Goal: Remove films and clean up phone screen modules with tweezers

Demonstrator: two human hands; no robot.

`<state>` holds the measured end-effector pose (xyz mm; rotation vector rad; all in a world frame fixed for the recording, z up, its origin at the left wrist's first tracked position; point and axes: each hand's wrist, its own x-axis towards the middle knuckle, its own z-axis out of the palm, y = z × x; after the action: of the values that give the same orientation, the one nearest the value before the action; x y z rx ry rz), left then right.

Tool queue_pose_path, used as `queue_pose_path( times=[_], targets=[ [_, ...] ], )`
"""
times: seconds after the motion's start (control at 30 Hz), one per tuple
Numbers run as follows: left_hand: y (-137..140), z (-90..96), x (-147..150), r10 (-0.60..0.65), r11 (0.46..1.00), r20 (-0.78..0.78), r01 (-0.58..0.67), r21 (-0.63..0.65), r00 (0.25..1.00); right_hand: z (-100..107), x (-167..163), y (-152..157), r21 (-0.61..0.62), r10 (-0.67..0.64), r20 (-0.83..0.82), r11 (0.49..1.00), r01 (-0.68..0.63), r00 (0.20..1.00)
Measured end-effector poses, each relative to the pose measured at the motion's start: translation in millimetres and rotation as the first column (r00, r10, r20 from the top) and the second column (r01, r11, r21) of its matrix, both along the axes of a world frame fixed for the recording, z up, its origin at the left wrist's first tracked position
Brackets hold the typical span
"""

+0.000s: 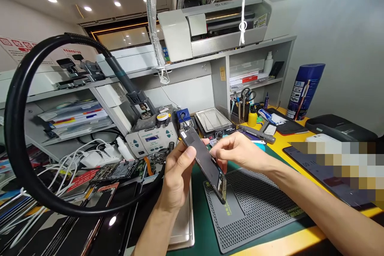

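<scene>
A black phone part (207, 162), long and flat, is tilted in the air above the mat. Small metal and circuit parts show at its lower end, so it looks like an opened phone or a screen assembly. My left hand (179, 168) is closed around its left edge, thumb on the dark face and fingers behind. At the right edge, my right hand (232, 152) has thumb and forefinger pinched together; whatever they hold is too small or hidden. Below lies a grey perforated mat (255, 204) on a green work surface (201, 234).
A thick black hose (18, 88) loops at left before a control-panel station (151, 140). Phone parts (120, 170) and white cables (57, 192) crowd the left side. A blue spray can (306, 92) and a dark phone (324, 172) are at right; a white cord (243, 8) hangs above.
</scene>
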<state>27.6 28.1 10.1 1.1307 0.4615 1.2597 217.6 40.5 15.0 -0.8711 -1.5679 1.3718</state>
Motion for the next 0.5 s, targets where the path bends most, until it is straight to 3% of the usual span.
queue_pose_path(
  times=[0.3,0.5],
  targets=[
    [-5.7,3.0,3.6,0.067,0.993,-0.012,-0.066,0.096,0.998,4.5,3.2,-1.4,-0.041,0.085,-0.023,0.995,-0.086,0.996],
    [-7.9,5.7,4.4,0.089,0.993,-0.028,-0.086,0.082,0.996,3.3,3.4,-1.2,-0.022,0.09,-0.023,0.996,-0.09,0.996]
  ],
)
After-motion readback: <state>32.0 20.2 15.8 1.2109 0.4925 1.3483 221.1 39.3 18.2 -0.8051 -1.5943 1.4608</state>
